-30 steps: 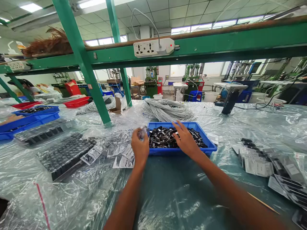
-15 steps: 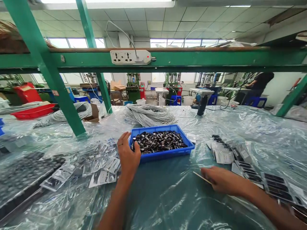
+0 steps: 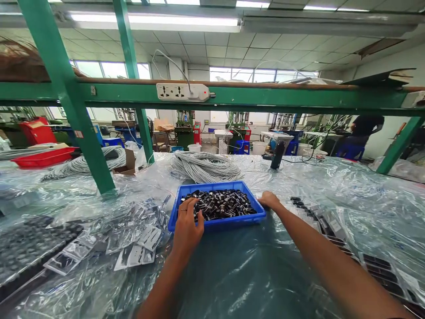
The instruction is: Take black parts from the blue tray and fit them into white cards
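A blue plastic tray (image 3: pixel 229 223) stands in front of me, filled with small black parts (image 3: pixel 222 204) that have shiny metal bits. Over its front left corner is my left hand (image 3: pixel 188 221), thumb and fingers apart, the fingertips above the nearest black parts. It holds nothing that I can see. My right hand (image 3: pixel 270 200) is at the tray's right end, its fingers curled and close to the rim. What those fingers hold, if anything, is hidden, and the thin pale stick seen there earlier does not show now.
Flat bagged pieces (image 3: pixel 141 248) lie left of the tray, beside a large tray of dark round parts (image 3: pixel 29 248). Black strips (image 3: pixel 381 266) line the right. Coiled grey cable (image 3: pixel 206 166) sits behind. A green post (image 3: pixel 84 137) rises at left; a person (image 3: pixel 365 128) is far back.
My right hand has moved forward and left to the tray's right end; the stick has gone from sight. My left hand has shifted right, over the tray's corner. The view has tilted up slightly.
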Demonstrator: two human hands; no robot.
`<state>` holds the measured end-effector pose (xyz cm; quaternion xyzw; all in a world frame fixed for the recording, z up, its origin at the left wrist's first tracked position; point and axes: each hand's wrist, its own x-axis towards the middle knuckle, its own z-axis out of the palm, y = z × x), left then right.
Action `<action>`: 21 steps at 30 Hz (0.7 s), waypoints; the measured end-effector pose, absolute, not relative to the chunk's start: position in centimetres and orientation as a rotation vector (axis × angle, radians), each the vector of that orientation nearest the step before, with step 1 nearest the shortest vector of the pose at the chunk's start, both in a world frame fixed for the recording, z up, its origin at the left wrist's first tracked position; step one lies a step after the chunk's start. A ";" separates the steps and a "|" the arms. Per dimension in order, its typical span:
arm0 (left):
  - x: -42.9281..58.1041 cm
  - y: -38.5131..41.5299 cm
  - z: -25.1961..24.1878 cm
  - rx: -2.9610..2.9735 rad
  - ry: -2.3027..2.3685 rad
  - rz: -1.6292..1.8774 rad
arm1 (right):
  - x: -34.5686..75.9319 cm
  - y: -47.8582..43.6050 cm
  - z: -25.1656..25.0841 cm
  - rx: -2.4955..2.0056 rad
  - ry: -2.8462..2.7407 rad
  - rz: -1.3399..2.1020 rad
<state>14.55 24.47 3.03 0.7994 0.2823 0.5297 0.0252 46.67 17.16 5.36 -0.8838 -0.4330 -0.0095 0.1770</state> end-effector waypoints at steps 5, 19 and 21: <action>15.0 23.4 3.4 2.480 0.776 1.529 | 46.1 10.9 7.9 -2.521 -1.322 -0.030; 18.0 13.9 2.1 2.712 0.345 0.200 | 35.2 5.2 5.7 -1.157 -0.889 0.414; 18.4 13.5 1.6 2.686 0.446 0.174 | 34.2 6.6 5.1 -1.001 -0.814 0.517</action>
